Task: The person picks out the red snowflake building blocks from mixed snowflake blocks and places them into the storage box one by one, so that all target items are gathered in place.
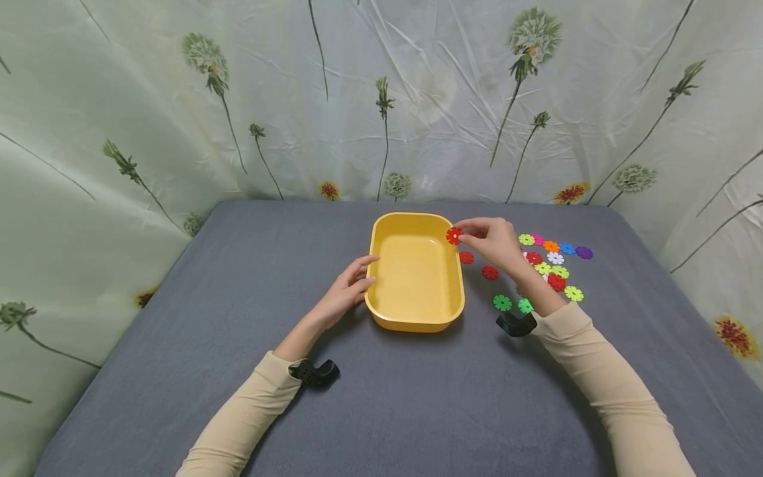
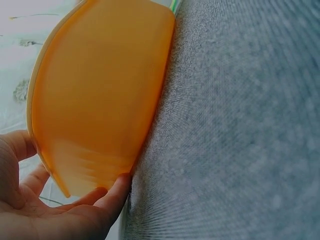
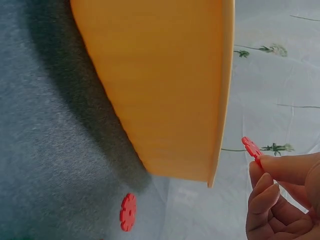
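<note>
By the far right corner of the yellow tub, up off the table, is a red disc with little notches round its edge. The right hand has it: the thumb and a finger pinch it, and the other fingers are bent in. The tub sits flat. The left hand is at the tub's left side, with its fingers spread and touching the tub.

Just right of the tub lies a second red disc, and a bit farther right a third red disc. Two green discs are nearer the person. Farther right is a bunch of discs in red, lime, white, pink, orange, blue and purple. The right arm hides some of it.

Both sleeves are cream, with a black clip at each wrist. The table is gray. Behind it hangs a pale curtain with puffy flowers.
</note>
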Demonstrator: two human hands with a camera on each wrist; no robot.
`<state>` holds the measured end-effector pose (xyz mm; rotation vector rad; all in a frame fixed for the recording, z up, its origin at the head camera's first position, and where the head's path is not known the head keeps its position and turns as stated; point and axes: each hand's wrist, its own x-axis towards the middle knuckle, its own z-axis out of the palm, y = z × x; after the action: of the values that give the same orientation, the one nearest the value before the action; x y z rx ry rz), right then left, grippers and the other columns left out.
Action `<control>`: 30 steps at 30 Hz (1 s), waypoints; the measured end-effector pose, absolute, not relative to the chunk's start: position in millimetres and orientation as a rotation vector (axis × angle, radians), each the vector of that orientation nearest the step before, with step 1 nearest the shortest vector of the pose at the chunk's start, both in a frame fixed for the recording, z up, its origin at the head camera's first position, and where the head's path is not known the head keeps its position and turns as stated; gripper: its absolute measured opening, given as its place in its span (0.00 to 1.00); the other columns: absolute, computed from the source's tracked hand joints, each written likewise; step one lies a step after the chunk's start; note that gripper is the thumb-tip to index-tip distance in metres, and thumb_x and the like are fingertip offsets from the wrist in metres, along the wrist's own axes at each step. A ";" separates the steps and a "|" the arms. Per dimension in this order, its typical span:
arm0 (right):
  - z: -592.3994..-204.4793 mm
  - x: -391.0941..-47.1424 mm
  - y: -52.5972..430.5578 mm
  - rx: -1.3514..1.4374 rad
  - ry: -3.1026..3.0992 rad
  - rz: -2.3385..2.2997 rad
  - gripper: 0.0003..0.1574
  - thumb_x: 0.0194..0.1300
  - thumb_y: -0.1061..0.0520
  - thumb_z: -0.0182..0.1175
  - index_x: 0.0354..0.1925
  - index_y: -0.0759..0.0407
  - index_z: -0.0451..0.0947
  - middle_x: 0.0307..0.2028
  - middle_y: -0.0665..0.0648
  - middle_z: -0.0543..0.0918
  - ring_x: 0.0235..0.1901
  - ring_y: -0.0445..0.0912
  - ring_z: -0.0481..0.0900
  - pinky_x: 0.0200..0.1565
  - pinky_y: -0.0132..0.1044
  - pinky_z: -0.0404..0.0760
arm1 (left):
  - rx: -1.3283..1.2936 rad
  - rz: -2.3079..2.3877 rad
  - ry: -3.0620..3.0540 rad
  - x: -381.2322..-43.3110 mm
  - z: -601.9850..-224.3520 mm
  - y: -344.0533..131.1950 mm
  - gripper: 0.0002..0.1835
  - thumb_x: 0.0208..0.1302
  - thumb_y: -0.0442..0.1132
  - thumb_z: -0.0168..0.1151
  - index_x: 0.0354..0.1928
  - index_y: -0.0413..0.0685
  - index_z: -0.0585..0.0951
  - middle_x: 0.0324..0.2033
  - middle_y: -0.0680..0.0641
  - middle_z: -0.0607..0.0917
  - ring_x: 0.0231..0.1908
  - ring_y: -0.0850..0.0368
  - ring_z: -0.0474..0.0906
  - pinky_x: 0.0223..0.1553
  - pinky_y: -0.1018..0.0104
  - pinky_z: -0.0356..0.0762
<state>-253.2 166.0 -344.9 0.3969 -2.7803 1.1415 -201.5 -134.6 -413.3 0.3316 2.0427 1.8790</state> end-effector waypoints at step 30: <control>-325.9 -287.2 120.9 0.539 -2.889 1.071 0.14 0.61 0.57 0.60 0.46 0.56 0.83 0.38 0.62 0.87 0.37 0.50 0.83 0.36 0.34 0.76 | 0.354 1.872 2.050 -203.7 -417.0 -134.4 0.26 0.72 0.39 0.46 0.69 0.54 0.58 0.65 0.39 0.63 0.60 0.44 0.69 0.56 0.59 0.75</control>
<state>-287.2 120.9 -325.9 0.5388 -2.8894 1.0715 -203.7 -134.4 -417.0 0.3536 2.0503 1.8717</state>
